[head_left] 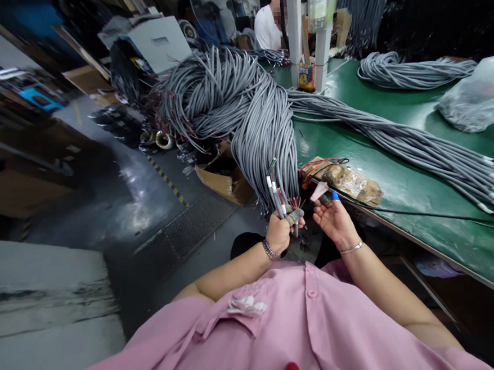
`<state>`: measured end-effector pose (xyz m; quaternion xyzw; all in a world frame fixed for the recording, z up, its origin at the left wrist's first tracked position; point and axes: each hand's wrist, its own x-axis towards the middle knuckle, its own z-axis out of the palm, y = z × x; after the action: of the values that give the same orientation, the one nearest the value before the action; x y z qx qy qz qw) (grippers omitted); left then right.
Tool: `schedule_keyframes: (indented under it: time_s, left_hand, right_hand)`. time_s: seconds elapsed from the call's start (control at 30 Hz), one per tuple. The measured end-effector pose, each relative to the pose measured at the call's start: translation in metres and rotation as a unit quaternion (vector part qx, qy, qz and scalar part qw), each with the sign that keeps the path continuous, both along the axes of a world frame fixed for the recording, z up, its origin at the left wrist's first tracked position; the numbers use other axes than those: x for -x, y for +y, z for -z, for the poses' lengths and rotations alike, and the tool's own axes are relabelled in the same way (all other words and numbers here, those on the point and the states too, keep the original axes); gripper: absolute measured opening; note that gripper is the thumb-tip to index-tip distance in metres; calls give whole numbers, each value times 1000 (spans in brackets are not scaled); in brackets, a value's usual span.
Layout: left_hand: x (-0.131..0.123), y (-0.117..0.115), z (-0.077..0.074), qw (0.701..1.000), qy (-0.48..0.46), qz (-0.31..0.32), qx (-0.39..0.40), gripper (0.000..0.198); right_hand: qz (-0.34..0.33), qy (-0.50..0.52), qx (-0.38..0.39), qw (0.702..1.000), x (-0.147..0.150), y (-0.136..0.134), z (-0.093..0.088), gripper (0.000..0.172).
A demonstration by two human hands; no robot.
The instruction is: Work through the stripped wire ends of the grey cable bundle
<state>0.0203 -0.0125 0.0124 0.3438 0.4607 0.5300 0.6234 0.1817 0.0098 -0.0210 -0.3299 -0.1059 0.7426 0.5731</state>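
My left hand (279, 232) is closed around a few grey cables (272, 191) with white bands and thin coloured wires at their ends. A grey cover sits on one of its fingers. To its right, my right hand (336, 222) is palm up with its fingers apart and slightly curled. A blue cover (335, 196) is on one fingertip. A pale pink piece (318, 191) shows at its fingertips; whether they touch it I cannot tell. Just beyond hangs a thick bundle of grey cables (264, 133) over the table edge.
More grey cables (395, 129) lie across the green table (441, 239), with a coil (412, 72) and a plastic bag (481, 92) behind. A taped cardboard piece (352, 183) lies near the edge. An open carton (225, 178) is on the floor. Another person (266, 28) is at the back.
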Motion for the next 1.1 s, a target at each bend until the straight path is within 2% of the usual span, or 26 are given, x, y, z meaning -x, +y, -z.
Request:
schedule_keyframes:
  time_s: [0.17,0.33,0.5,0.63,0.73,0.83,0.87,0.93,1.0,1.07,1.1]
  left_hand:
    - [8,-1,4,998,-42,28,-35,32]
    - [18,-3,1,994,-74,41,-67,32]
    - [20,-16,-2,991,-27,64,-117,34]
    - [21,-30,-2,975,53,110,-184,43]
    - [24,-38,-2,954,111,119,-253,51]
    - [28,-42,-5,937,118,133,-302,56]
    - [30,-42,-8,937,107,135,-305,55]
    - [36,-42,-15,950,60,136,-275,49]
    - [43,-41,-24,964,-1,121,-237,47]
    - [52,-39,-32,970,-42,90,-221,49]
    - [56,-38,-35,971,-55,84,-217,49]
  right_hand:
    - [4,-37,4,999,-4,-14,2,24]
    - [11,-110,-58,992,-4,-27,-5,25]
    - [-9,-232,-140,962,6,-49,-14,19]
    - [-15,-371,-255,893,15,-74,-28,22]
    - [-64,-429,-352,829,21,-90,-45,34]
    - [-93,-503,-422,749,26,-99,-62,32]
    - [-99,-517,-430,734,27,-100,-65,31]
    - [-101,-521,-424,734,26,-99,-67,28]
    - [-92,-517,-374,764,22,-94,-60,26]
    - [-163,-521,-319,775,18,-86,-44,28]
    - [-217,-526,-304,764,16,-81,-34,30]
